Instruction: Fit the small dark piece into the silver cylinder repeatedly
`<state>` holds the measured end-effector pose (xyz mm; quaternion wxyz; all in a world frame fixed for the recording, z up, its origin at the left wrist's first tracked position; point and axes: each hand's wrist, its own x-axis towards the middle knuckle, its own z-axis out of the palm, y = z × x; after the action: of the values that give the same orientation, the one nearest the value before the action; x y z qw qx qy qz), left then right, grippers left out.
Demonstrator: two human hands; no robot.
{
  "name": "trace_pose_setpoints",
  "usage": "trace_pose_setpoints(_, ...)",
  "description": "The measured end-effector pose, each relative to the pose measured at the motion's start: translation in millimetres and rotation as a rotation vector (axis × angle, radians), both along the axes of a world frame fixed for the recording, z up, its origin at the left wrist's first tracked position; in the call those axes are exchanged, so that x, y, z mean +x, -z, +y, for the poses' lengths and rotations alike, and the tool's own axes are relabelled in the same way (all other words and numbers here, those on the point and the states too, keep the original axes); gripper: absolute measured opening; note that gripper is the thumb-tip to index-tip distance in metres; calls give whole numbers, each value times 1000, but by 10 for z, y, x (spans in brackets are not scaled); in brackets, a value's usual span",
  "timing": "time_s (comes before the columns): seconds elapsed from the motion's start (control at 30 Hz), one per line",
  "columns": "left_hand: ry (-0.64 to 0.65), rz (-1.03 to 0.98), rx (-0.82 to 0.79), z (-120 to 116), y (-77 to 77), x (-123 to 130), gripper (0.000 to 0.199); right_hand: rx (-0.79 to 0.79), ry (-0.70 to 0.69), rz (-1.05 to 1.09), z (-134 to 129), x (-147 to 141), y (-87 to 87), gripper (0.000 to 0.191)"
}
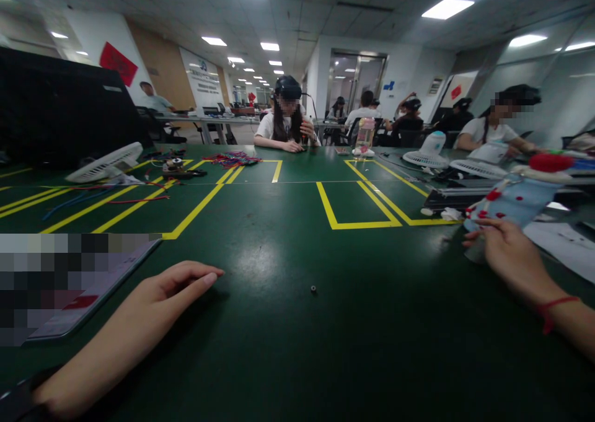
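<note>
My left hand rests flat on the dark green table, fingers together and pointing right, holding nothing. It lies just right of a phone that is flat on the table. My right hand reaches to the right and grips the lower end of a light blue cloth item with red dots. A red string circles that wrist. A tiny dark nut-like part lies on the table between my hands, touching neither.
Yellow tape lines mark boxes on the table. A white fan and coloured wires lie far left, other fans and a pink bottle far right. People sit across the table, one opposite, one at right.
</note>
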<state>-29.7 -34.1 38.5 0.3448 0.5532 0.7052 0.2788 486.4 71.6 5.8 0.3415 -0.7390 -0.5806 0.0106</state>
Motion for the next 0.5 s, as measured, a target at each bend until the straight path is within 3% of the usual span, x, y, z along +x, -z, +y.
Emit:
trace_pose_setpoints(0.1,8,-24,3,0,6,10,28,99,105,-2,-64,44,-45,45)
trace_pose_setpoints(0.17,-4,-15,15,10,37,2,30,248,162,-84,-154,-104,-84,53)
trace_pose_setpoints(0.2,-9,-8,19,17,52,-3,31,315,128,-143,-208,-236,-101,56)
trace_pose_setpoints(0.3,-3,-9,10,27,67,-5,35,337,-255,-325,-368,-819,-100,42)
trace_pose_setpoints(0.4,13,-9,19,15,33,15,32,141,-721,-363,-479,-1518,-32,28)
trace_pose_setpoints(0.5,11,16,31,5,16,24,28,-2,-988,-303,-526,-2070,11,32)
